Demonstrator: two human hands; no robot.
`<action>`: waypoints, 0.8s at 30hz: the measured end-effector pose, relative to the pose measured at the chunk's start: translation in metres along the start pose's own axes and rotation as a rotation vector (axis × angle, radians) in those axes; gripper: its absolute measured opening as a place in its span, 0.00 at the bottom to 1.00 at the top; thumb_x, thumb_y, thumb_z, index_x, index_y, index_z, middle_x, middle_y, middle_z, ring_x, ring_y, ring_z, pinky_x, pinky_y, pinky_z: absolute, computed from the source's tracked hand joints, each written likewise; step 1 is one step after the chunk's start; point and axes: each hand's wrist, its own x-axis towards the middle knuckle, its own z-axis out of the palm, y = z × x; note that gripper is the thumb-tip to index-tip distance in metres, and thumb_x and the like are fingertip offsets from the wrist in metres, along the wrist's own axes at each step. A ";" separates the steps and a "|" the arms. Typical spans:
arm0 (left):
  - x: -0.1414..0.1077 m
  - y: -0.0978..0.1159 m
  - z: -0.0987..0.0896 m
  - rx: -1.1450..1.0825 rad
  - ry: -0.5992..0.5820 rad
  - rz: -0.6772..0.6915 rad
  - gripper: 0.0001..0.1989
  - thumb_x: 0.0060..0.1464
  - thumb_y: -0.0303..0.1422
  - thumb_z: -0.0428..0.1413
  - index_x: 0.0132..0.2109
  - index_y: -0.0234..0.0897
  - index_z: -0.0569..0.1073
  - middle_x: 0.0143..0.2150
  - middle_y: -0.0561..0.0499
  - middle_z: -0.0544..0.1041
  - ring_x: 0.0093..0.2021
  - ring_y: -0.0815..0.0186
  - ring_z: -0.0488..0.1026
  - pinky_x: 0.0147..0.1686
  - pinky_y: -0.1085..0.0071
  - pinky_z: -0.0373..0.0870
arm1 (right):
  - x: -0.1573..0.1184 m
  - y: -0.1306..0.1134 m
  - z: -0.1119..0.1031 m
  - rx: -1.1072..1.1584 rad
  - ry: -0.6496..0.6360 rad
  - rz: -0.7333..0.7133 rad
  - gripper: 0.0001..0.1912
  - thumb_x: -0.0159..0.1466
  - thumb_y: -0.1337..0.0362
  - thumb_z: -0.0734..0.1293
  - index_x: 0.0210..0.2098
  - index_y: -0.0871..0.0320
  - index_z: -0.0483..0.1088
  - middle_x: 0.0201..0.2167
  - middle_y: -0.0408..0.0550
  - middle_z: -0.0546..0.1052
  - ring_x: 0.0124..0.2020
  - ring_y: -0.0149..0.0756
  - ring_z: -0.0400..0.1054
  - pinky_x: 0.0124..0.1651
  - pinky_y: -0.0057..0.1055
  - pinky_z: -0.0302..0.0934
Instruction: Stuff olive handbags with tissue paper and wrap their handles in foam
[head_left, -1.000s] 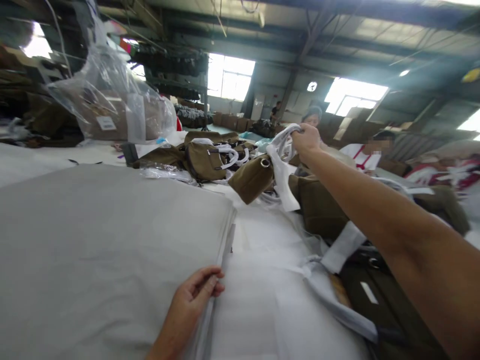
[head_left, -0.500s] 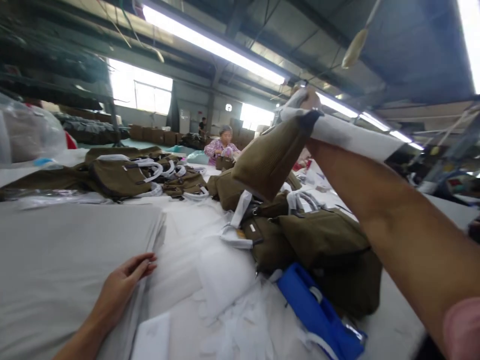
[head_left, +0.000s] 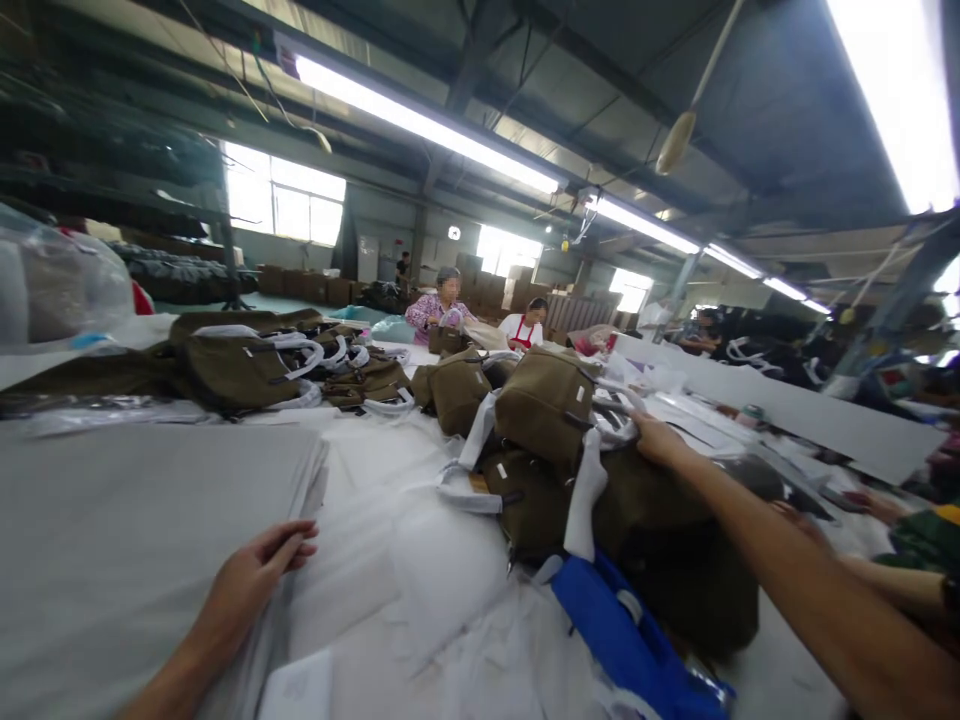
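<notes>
My left hand (head_left: 259,560) rests at the right edge of a stack of pale grey sheets (head_left: 150,540). Its fingers are stretched out and nothing shows in them. Out to the right, my right hand (head_left: 656,440) is closed at the white-wrapped handles (head_left: 611,425) of an olive-brown handbag (head_left: 544,395); its fingertips are partly hidden. That bag sits on top of a pile of similar bags, where another olive bag (head_left: 525,500) lies below it. One white-wrapped strap (head_left: 585,500) hangs down the front of the pile.
A blue plastic object (head_left: 615,630) lies against the pile's front. More olive bags (head_left: 240,370) lie at the back left. White sheeting (head_left: 442,550) covers the middle. Two people (head_left: 439,305) work across the table; another person's arm (head_left: 892,580) is at the right.
My right hand has come down with the raised handbag, which now sits on the pile. The left hand has stayed at the sheets. People behind have come into view.
</notes>
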 end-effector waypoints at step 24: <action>0.017 -0.028 -0.005 0.080 -0.069 0.040 0.30 0.37 0.59 0.65 0.39 0.39 0.82 0.39 0.45 0.85 0.37 0.52 0.83 0.36 0.63 0.82 | 0.112 -0.079 0.030 0.126 0.018 -0.035 0.30 0.69 0.60 0.65 0.69 0.58 0.61 0.68 0.62 0.64 0.64 0.56 0.65 0.63 0.52 0.62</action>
